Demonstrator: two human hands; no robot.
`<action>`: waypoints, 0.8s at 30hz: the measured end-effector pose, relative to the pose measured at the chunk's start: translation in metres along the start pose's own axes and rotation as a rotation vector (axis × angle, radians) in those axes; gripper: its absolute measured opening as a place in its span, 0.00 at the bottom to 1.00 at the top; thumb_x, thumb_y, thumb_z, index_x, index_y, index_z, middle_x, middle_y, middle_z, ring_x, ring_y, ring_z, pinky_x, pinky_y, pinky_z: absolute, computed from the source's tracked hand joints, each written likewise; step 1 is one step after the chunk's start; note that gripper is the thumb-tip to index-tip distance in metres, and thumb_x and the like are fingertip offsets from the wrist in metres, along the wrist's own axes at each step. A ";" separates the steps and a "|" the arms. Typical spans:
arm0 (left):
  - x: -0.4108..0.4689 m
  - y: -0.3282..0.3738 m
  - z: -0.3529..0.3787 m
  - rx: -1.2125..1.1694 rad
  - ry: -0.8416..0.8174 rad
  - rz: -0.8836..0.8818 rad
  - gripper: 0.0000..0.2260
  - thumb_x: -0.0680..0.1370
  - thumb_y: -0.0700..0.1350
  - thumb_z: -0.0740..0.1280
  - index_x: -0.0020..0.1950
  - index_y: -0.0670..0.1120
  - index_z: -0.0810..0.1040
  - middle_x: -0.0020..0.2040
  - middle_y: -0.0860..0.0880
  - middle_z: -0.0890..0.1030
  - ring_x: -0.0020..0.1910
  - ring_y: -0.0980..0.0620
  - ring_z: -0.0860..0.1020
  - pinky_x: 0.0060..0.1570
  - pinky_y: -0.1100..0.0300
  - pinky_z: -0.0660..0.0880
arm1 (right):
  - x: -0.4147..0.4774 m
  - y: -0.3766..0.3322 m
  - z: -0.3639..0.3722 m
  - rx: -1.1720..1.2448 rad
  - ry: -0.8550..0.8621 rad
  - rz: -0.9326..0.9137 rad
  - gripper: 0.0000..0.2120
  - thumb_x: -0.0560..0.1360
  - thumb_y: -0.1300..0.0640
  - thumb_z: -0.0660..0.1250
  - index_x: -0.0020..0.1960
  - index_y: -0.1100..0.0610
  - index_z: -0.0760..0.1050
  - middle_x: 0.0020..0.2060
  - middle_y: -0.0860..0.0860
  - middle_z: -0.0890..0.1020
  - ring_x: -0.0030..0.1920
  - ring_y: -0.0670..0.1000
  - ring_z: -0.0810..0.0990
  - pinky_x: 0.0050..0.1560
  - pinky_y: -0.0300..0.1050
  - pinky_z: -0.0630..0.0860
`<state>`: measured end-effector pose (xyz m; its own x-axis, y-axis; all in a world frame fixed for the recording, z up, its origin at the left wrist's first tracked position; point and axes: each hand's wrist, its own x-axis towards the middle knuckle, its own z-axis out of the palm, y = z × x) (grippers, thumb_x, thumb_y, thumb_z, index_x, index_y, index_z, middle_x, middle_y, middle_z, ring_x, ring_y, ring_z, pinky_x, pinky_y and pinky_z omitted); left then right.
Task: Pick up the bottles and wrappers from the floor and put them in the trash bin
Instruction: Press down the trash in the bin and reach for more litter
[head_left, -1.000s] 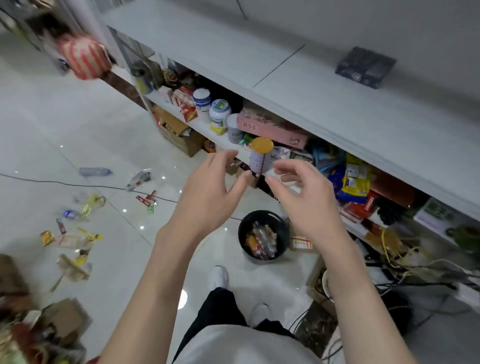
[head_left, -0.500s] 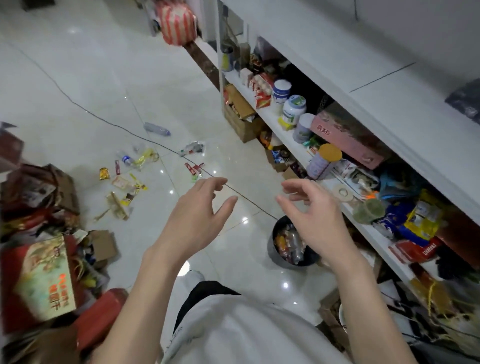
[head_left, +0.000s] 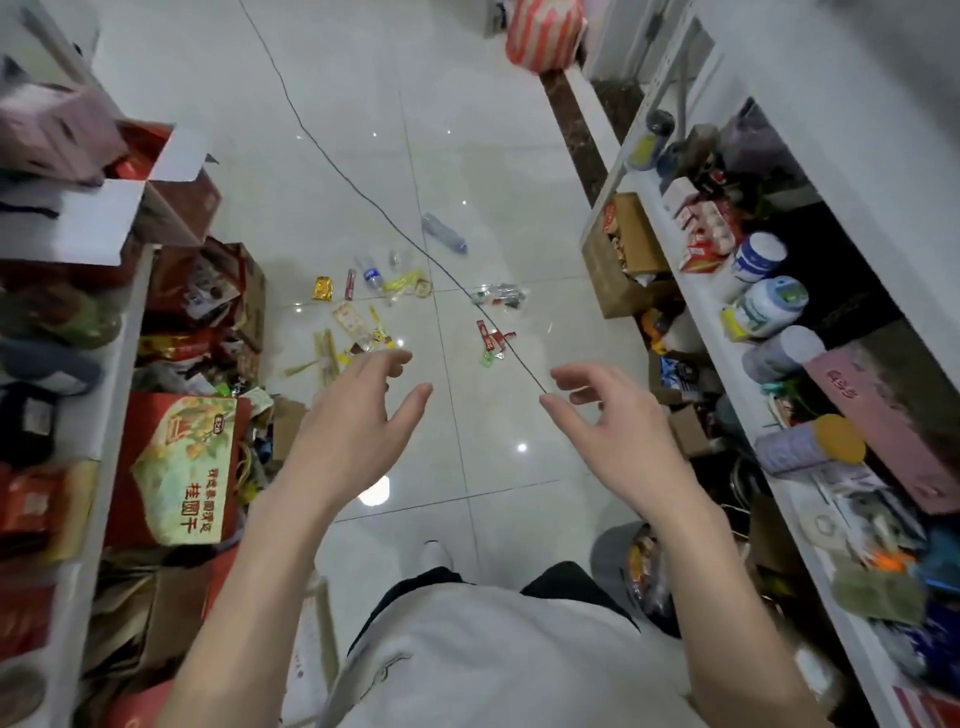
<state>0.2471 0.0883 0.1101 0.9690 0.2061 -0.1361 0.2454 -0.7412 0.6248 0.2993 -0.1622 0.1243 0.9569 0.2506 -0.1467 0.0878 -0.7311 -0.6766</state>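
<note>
Two empty hands hang out in front of the person's body, over the pale tiled floor (head_left: 467, 130). The left hand (head_left: 358, 431) and the right hand (head_left: 618, 431) face each other with fingers spread and lightly bent. Each grip is apart and carries nothing, which suits someone between loads and facing the next pieces of litter.

That litter lies ahead, well apart from both hands. A clear bottle (head_left: 444, 234) lies on its side farthest off, just beside a thin dark cable (head_left: 521, 365) that crosses the tiles on a slant. Left of the cable, a smaller bottle (head_left: 371, 275) lies near a gold wrapper (head_left: 322, 288), with yellow wrappers (head_left: 358, 325) strewn on the nearer side of them. A crumpled clear bottle (head_left: 498, 297) lies just right of the cable, and a red wrapper (head_left: 487, 335) lies right at it.

The trash bin (head_left: 609, 553) stands low on the right, close by the person's leg and partly hidden behind the right forearm. Coloured wrappers show inside it. It sits at the foot of the crowded shelf (head_left: 696, 322), so anything carried back likely needs only a short turn to reach it.

By my reading the task is part done: some rubbish is in the bin and much is on the floor. The next move likely calls for stepping forward and stooping. The cable running through the litter could snag a foot or come up with a wrapper.
</note>
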 end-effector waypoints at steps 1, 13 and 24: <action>0.008 -0.009 -0.005 -0.001 0.006 -0.023 0.21 0.80 0.59 0.61 0.71 0.52 0.71 0.62 0.55 0.76 0.56 0.56 0.75 0.60 0.48 0.74 | 0.010 -0.004 0.005 -0.011 -0.018 -0.001 0.15 0.79 0.45 0.68 0.64 0.48 0.77 0.57 0.41 0.78 0.54 0.38 0.76 0.50 0.27 0.68; 0.151 -0.017 -0.005 -0.016 -0.005 -0.057 0.22 0.80 0.60 0.61 0.71 0.52 0.71 0.63 0.54 0.76 0.57 0.55 0.76 0.60 0.49 0.75 | 0.159 0.017 -0.003 -0.055 -0.040 0.055 0.16 0.79 0.47 0.68 0.65 0.49 0.77 0.58 0.44 0.79 0.54 0.42 0.77 0.54 0.37 0.70; 0.373 0.073 0.037 0.079 -0.136 -0.025 0.22 0.81 0.60 0.60 0.72 0.51 0.70 0.66 0.52 0.75 0.62 0.52 0.76 0.63 0.47 0.74 | 0.360 0.074 -0.036 0.009 -0.098 0.127 0.16 0.79 0.49 0.68 0.66 0.52 0.76 0.59 0.46 0.77 0.54 0.44 0.77 0.53 0.39 0.71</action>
<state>0.6276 0.0868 0.0765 0.9561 0.1410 -0.2567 0.2658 -0.7862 0.5579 0.6599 -0.1494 0.0474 0.9283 0.2176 -0.3014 -0.0354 -0.7554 -0.6543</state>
